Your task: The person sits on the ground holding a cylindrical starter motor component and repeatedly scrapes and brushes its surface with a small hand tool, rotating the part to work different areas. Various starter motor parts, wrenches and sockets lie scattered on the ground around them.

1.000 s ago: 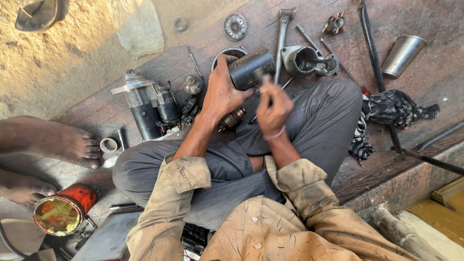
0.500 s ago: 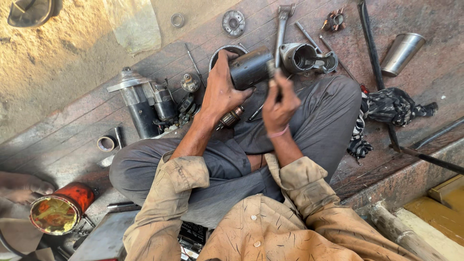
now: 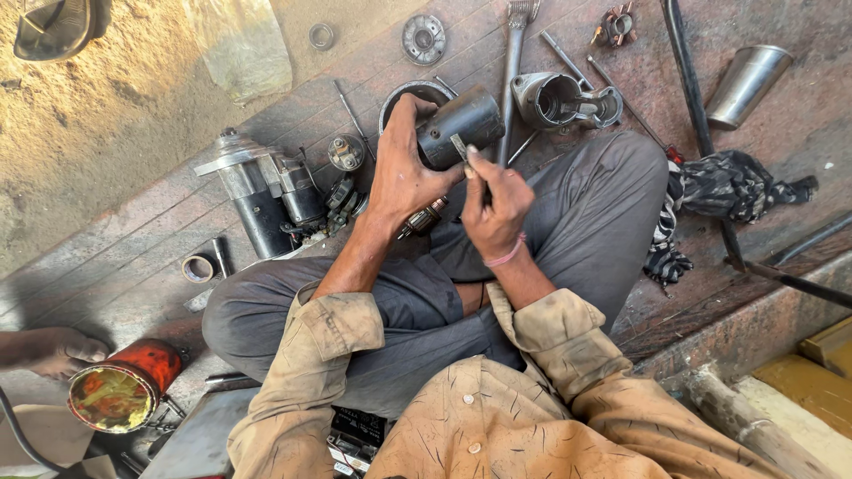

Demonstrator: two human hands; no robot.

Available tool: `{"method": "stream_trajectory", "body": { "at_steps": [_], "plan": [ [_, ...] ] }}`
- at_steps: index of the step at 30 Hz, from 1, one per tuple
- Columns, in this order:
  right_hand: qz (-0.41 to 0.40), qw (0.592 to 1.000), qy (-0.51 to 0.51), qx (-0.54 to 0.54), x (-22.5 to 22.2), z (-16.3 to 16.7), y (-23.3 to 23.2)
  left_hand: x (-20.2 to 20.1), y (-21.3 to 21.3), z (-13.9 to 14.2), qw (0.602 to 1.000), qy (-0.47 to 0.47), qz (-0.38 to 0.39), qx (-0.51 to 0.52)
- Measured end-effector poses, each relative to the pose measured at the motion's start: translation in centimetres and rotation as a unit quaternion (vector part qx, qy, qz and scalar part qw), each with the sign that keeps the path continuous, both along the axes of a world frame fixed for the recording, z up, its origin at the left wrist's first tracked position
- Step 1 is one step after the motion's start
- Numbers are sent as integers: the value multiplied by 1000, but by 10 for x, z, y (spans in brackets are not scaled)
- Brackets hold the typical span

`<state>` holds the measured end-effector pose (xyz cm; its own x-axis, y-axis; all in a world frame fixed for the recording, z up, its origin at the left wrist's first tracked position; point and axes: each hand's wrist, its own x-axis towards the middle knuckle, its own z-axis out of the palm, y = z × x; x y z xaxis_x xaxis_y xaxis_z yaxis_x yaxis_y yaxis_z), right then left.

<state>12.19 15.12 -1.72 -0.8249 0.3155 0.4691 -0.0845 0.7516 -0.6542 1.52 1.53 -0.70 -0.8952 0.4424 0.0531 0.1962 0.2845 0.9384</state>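
My left hand (image 3: 404, 173) wraps around a dark cylindrical motor housing (image 3: 461, 124), held above my crossed legs. My right hand (image 3: 495, 206) pinches a small metal tool (image 3: 461, 147) whose tip rests against the open end of the housing. A copper-wound armature (image 3: 422, 218) peeks out below my left hand. I sit cross-legged in grey trousers and a tan shirt.
A whole starter motor (image 3: 262, 191) lies to the left. A metal end housing (image 3: 559, 98), a long wrench (image 3: 513, 62), a round plate (image 3: 423, 38), a steel cup (image 3: 745, 84) and a dark rag (image 3: 723, 191) surround me. An orange tin (image 3: 120, 390) and another person's foot (image 3: 53, 350) are at lower left.
My right hand has shifted slightly left, bringing the tool's tip against the housing. Another person's foot has come back into view at lower left.
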Motion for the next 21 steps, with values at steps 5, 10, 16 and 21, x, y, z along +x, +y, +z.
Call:
{"method": "stream_trajectory", "body": {
  "at_steps": [5, 10, 16, 21],
  "plan": [
    [-45, 999, 16, 6, 0, 0, 8, 0, -3, 6, 1000, 3, 11, -22],
    [-11, 999, -30, 7, -1, -4, 4, -3, -3, 11, 999, -9, -2, -50],
    [-47, 999, 13, -7, -1, -11, 9, -3, -3, 12, 998, -21, -4, -51],
    [-31, 999, 1, 11, 1, -16, 8, -4, -3, 11, 999, 0, -9, -39]
  ]
}}
